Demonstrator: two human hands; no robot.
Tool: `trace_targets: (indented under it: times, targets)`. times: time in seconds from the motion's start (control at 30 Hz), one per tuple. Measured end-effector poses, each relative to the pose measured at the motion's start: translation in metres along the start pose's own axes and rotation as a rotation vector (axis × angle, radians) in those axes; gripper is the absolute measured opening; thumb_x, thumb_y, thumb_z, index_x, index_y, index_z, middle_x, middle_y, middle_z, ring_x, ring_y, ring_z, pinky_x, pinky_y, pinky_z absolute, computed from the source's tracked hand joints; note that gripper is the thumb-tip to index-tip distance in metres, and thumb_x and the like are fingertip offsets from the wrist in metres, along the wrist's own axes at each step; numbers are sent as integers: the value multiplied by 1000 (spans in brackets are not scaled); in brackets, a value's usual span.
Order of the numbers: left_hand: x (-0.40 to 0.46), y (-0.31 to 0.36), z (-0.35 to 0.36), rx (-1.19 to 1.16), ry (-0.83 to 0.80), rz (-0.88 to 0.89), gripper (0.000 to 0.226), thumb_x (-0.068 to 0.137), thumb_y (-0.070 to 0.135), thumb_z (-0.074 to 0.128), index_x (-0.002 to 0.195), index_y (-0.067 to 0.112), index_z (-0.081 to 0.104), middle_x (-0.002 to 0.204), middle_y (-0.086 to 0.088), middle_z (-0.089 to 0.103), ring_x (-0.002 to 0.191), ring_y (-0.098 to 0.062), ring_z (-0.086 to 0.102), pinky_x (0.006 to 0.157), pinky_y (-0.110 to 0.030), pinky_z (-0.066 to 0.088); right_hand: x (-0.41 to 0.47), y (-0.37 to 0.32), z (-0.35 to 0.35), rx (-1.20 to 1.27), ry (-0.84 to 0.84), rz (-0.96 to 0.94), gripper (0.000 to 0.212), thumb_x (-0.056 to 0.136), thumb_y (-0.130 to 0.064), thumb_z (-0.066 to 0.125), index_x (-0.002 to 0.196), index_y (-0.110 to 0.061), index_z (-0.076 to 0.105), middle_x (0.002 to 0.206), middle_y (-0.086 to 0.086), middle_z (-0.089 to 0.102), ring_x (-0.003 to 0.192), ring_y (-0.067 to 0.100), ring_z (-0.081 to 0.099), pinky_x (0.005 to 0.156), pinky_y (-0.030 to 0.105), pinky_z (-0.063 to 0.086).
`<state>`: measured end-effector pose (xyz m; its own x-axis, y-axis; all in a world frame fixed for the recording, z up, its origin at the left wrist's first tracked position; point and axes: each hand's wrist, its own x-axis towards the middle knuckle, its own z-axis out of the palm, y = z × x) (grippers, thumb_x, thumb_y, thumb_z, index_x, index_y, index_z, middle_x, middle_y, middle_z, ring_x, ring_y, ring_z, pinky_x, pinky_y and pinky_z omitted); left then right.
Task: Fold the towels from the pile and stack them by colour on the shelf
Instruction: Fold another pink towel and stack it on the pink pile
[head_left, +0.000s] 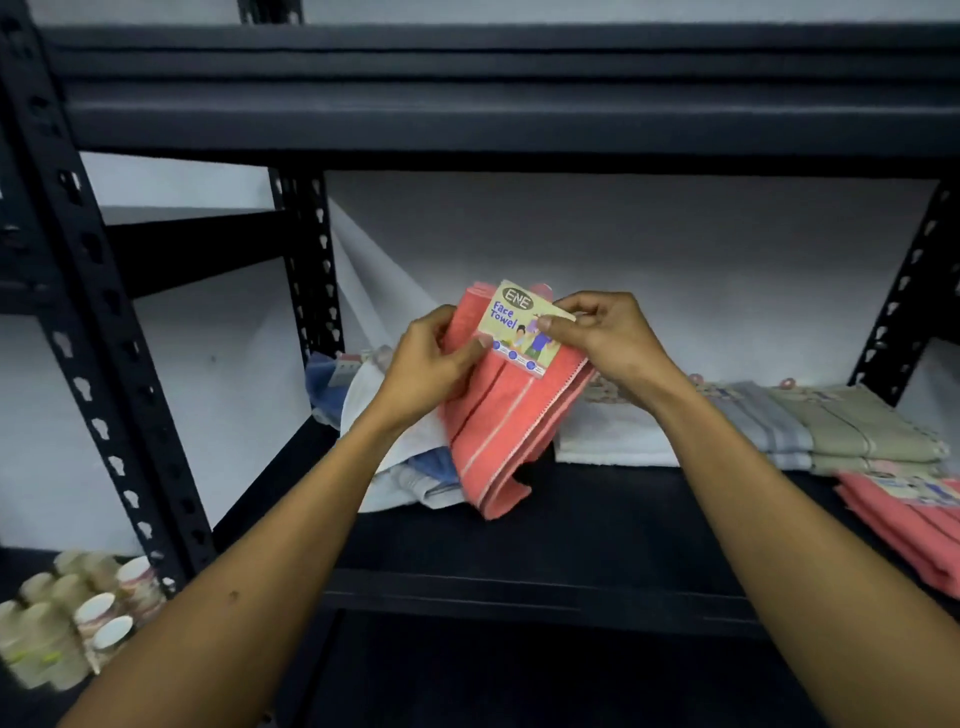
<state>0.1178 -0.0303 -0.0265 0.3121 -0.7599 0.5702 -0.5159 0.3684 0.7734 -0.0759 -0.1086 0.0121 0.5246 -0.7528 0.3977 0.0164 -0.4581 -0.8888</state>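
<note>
I've got the coral-pink terry face towel with pale stripes (506, 415) up in both hands over the dark metal shelf board (597, 525), roughly mid-shelf. My left hand (431, 358) has its grip closed on the towel's left edge, thumb on the front. My right hand (602, 332) is pinching the printed cardboard "Face Towel" label (524, 327) at the towel's top, fingers curled round its upper right corner. The towel hangs already doubled lengthwise, bottom end drooping to the shelf or just above it; can't tell which.

Progress, as I judge it: prob. more than half done. On the right side of the shelf there are sorted stacks: a folded white towel stack (613, 441), next to it a folded grey-blue striped stack (763, 426), then a folded beige-olive stack (862, 431), and at the far right front a coral-pink folded stack (909, 514) w/ a label on top. That last one looks like where this towel belongs.

Left to do: the loose unfolded pile of white and blue towels (400, 467) behind my left wrist, seemingly a few pcs, exact count hidden. So the current towel needs a final fold and placing, then the rest of the pile.

On the lower left shelf sit some beige paper rolls (72, 618), not part of the job.
</note>
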Motion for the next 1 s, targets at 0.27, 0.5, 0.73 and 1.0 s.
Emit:
trace_targets:
  times: [0.27, 0.5, 0.73, 1.0]
  targets:
    - [-1, 30, 28, -112, -182, 55, 18, 87, 11, 72, 102, 2, 67, 90, -9, 74, 75, -15, 71, 67, -28, 58, -11, -34, -39, -289, -193, 89, 17, 84, -12, 75, 100, -9, 70, 87, 8, 77, 79, 22, 75, 71, 30, 61]
    - [-3, 7, 34, 402, -452, -71, 15, 80, 29, 78, 90, 22, 68, 82, 9, 69, 74, -4, 66, 64, -19, 48, -23, -20, -80, -50, 166, 92, 13, 85, -6, 72, 98, -5, 71, 81, 12, 76, 67, 23, 73, 63, 33, 61]
    - [-12, -9, 34, 74, -401, -240, 13, 79, 11, 67, 92, 10, 68, 85, -8, 70, 74, -20, 66, 61, -24, 54, -28, -9, -118, 158, 385, 135, 16, 84, -1, 70, 100, 0, 69, 81, 13, 75, 67, 23, 73, 59, 32, 59]
    - [-19, -9, 41, -707, -450, -579, 28, 84, 3, 60, 112, 6, 63, 98, -13, 71, 77, -21, 69, 70, -30, 61, -45, 30, -164, 142, 433, 428, 22, 83, -4, 70, 101, 7, 65, 71, 14, 74, 59, 23, 71, 54, 30, 57]
